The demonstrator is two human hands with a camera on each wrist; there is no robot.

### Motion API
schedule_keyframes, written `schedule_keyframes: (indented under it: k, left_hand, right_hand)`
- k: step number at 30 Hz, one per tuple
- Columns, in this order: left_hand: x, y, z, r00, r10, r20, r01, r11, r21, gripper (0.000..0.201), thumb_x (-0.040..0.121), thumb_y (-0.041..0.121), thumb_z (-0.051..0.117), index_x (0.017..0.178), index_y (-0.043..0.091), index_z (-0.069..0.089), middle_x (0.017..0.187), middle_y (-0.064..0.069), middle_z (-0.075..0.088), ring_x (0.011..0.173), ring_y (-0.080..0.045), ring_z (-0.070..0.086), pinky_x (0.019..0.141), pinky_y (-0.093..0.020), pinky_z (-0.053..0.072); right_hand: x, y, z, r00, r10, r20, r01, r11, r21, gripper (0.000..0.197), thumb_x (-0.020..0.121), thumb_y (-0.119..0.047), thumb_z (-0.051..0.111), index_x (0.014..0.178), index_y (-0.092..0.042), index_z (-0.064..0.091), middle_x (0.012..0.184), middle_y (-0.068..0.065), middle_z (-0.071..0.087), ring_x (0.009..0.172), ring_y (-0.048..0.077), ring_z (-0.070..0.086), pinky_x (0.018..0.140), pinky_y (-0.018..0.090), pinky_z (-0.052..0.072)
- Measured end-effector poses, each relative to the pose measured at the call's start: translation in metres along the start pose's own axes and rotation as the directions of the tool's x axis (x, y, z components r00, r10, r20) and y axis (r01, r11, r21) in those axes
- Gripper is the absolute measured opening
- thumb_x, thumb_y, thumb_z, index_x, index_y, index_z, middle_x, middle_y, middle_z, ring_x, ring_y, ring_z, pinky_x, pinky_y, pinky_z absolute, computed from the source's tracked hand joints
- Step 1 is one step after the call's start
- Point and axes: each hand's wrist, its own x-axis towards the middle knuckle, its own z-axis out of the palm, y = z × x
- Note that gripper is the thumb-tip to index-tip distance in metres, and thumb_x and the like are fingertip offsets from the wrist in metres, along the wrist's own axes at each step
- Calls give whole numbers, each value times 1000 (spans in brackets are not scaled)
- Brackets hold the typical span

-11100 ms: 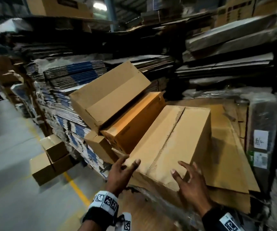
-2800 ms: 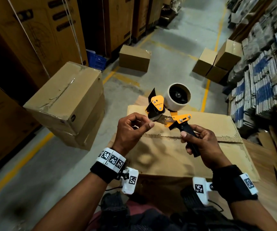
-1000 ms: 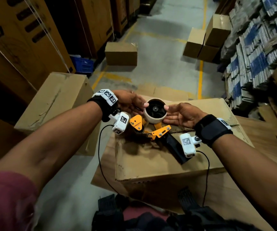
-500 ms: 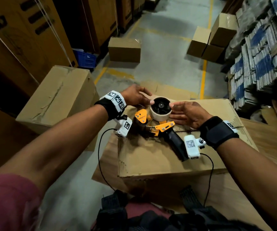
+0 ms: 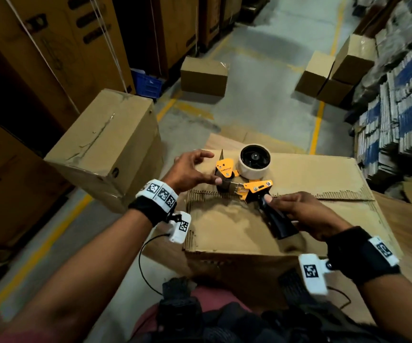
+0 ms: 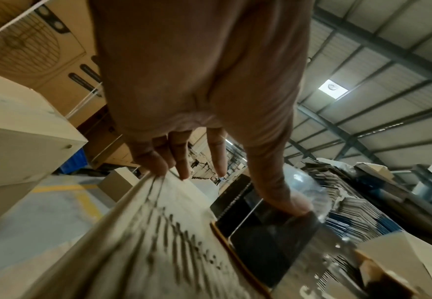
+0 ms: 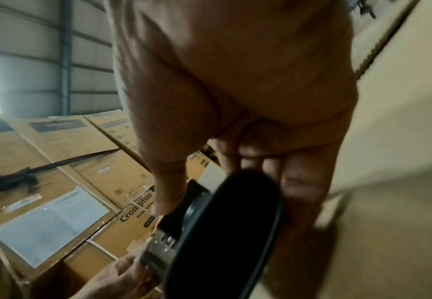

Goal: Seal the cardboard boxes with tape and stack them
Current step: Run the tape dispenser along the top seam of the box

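An orange and black tape dispenser [image 5: 249, 186] with a tape roll [image 5: 254, 160] lies on top of the cardboard box [image 5: 237, 231] in front of me. The box's flaps meet at a ragged seam. My right hand [image 5: 286, 206] grips the black handle [image 7: 222, 232], fingers curled round it. My left hand [image 5: 207, 169] is at the dispenser's front end, its thumb pressing on the dark roller [image 6: 268, 232]. Its other fingers [image 6: 184, 168] are spread straight over the box top [image 6: 158, 222].
A taped box [image 5: 105, 144] sits on another to my left. Farther off on the floor are a single box [image 5: 203, 76] and a group of three [image 5: 333, 73]. Stacks of flat cardboard [image 5: 398, 107] line the right, tall cartons [image 5: 51, 45] and a blue crate [image 5: 148, 85] the left.
Both hands have left the tape roll. The right hand has drawn back and taken the handle; the left has moved to the dispenser's front, thumb on the roller.
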Motion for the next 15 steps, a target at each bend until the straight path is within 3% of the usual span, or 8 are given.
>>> schedule_keyframes:
  k: [2, 4, 6, 8, 11, 15]
  left_hand:
    - [6, -8, 2, 1000, 21, 11, -21, 1000, -2, 106, 28, 74, 96, 125, 39, 70, 135, 1, 66, 132, -11, 57, 117, -43, 45]
    - [6, -14, 0, 999, 54, 5, -54, 998, 24, 100, 31, 78, 93, 122, 40, 71, 135, 4, 66, 129, -8, 59, 117, -43, 45]
    - [-1, -16, 0, 997, 69, -38, -67, 996, 60, 91, 39, 78, 91, 120, 40, 72, 132, 7, 67, 122, -9, 63, 110, -42, 51]
    - [-13, -20, 4, 987, 124, -99, -114, 989, 99, 71, 53, 65, 93, 117, 41, 72, 121, 11, 70, 110, -11, 64, 94, -36, 56]
    - [-31, -25, 15, 952, 256, -168, -241, 965, 103, 50, 73, 38, 94, 117, 30, 71, 98, 12, 74, 86, -13, 65, 74, -27, 50]
    - [-39, -17, 20, 924, 314, -219, -311, 949, 49, 49, 83, 32, 87, 125, 28, 62, 98, 8, 74, 79, -10, 67, 71, -24, 54]
  right_hand:
    - [-2, -4, 9, 994, -10, 109, 1, 997, 80, 39, 89, -35, 77, 102, 2, 76, 94, 18, 76, 70, 24, 65, 62, 30, 55]
    - [-4, -6, 16, 989, -34, 142, 18, 993, 112, 33, 94, -23, 73, 103, 9, 71, 80, 15, 74, 60, 20, 65, 54, 29, 56]
    - [-4, -4, 19, 990, -67, 122, 49, 988, 145, 25, 96, -21, 70, 98, 4, 69, 72, 10, 70, 53, 16, 61, 52, 27, 54]
    - [-2, 1, 18, 990, -102, 96, 86, 984, 158, 24, 94, -27, 72, 92, -3, 70, 72, 12, 65, 52, 18, 57, 57, 31, 51]
    - [0, 6, 19, 987, -148, 62, 135, 974, 181, 24, 90, -30, 76, 87, -7, 72, 74, 17, 61, 58, 23, 54, 59, 32, 49]
    - [-1, 3, 19, 972, -228, 51, 210, 949, 237, 29, 85, -27, 76, 97, -1, 68, 80, 12, 64, 61, 19, 57, 53, 27, 50]
